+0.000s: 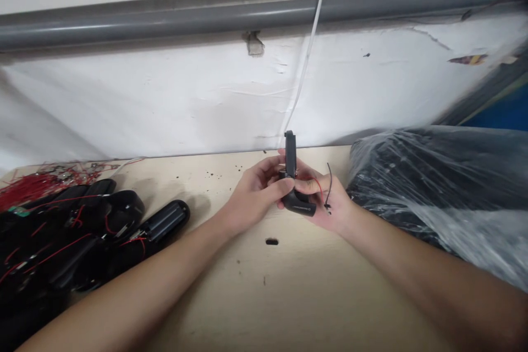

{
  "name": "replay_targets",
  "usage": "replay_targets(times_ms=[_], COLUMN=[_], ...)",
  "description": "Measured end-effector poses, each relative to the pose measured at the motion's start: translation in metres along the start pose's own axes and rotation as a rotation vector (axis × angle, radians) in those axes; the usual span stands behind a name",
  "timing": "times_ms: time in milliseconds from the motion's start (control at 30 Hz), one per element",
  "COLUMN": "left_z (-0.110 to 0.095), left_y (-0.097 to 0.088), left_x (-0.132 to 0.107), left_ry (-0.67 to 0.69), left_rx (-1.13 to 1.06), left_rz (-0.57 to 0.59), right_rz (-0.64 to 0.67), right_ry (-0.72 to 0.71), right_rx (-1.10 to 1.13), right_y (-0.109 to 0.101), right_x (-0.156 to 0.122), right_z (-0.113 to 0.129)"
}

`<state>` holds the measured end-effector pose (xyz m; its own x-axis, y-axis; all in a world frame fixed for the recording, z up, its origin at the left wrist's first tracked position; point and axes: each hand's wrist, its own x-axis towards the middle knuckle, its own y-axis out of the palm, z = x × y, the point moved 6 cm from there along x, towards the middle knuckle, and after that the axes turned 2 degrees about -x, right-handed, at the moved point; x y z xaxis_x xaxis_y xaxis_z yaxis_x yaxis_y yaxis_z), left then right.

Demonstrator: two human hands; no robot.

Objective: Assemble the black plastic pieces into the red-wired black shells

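Both hands meet over the far middle of a pale wooden table (289, 291). Between them is a small black plastic part (293, 176) with a narrow piece standing upright and a rounded base. My left hand (256, 192) pinches the part from the left, thumb across its base. My right hand (325, 201) cups the base from the right, fingers curled round it. A thin red wire and a black wire (329, 187) run from the part across my right palm.
A heap of black plastic housings with red wires (82, 231) lies at the left. A clear plastic bag of black parts (437, 187) fills the right. A white wall, grey pipe (264, 14) and hanging white cable (307, 55) stand behind. A small slot (271, 241) marks the tabletop.
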<state>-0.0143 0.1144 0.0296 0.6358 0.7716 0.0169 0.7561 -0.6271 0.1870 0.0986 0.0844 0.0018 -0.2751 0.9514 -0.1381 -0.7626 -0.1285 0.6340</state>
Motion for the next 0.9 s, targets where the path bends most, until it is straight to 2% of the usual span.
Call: replay_targets(times_ms=[533, 900], left_z=[-0.0028, 0.0017], left_y=[0.0072, 0.0059], left_x=[-0.0058, -0.0024], left_ry=[0.029, 0.049], left_rx=[0.085, 0.060], left_rz=[-0.063, -0.091], right_rz=[0.065, -0.013], right_ry=[0.032, 0.103], right_rx=[-0.023, 0.036], right_y=[0.0025, -0.0046], right_x=[-0.0020, -0.0004], right_z=[0.0006, -0.0042])
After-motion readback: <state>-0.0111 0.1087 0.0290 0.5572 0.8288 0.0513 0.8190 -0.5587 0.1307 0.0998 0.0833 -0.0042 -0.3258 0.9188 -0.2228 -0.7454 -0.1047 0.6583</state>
